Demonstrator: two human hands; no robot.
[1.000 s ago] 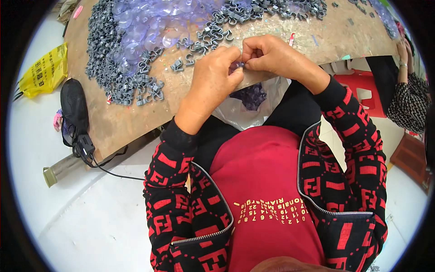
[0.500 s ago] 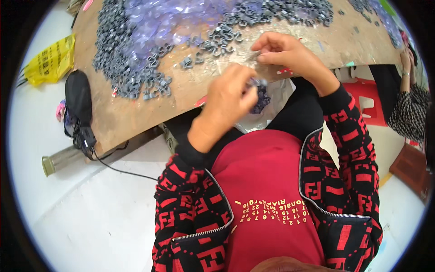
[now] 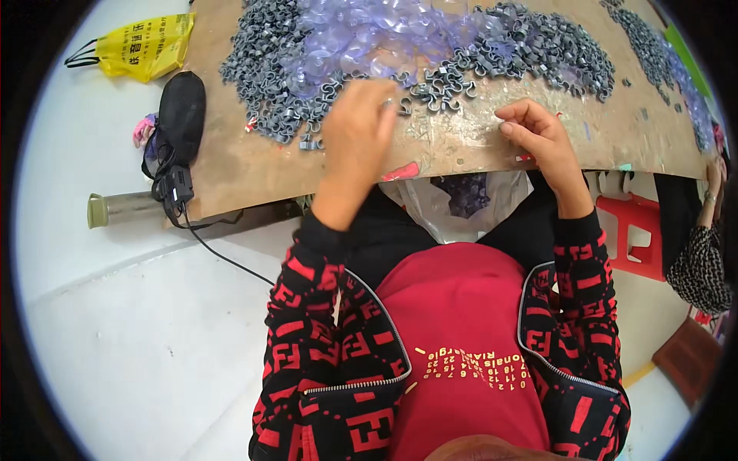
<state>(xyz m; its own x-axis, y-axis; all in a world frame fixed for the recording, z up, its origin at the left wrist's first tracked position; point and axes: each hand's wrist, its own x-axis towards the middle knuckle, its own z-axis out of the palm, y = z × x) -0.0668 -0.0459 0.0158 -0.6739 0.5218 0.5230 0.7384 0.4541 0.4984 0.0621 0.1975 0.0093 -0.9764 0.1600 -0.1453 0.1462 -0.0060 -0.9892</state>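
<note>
My left hand point(image 3: 357, 131) is over the near edge of a heap of small grey C-shaped plastic clips point(image 3: 277, 100). Motion smears its fingers, so I cannot see what they hold. Over the bare tabletop, to the right of the loose clips point(image 3: 446, 86), is my right hand point(image 3: 542, 138). Its thumb and forefinger are pinched around something small and pale that I cannot make out. Clear, violet-tinted plastic discs point(image 3: 354, 34) lie piled beyond my hands, with more grey clips point(image 3: 546, 50) to their right.
A plastic bag point(image 3: 430, 211) with dark contents hangs under the wooden table's point(image 3: 219, 169) edge at my lap. At left are a yellow bag point(image 3: 146, 48), a black pouch point(image 3: 183, 107) and a cable point(image 3: 223, 250). A red stool point(image 3: 634, 223) and another person's arm point(image 3: 703, 230) are at right.
My left hand has gone from the table's edge, where it held a grey clip, to the clip heap. My right hand stays pinched over the tabletop. The whole view has shifted.
</note>
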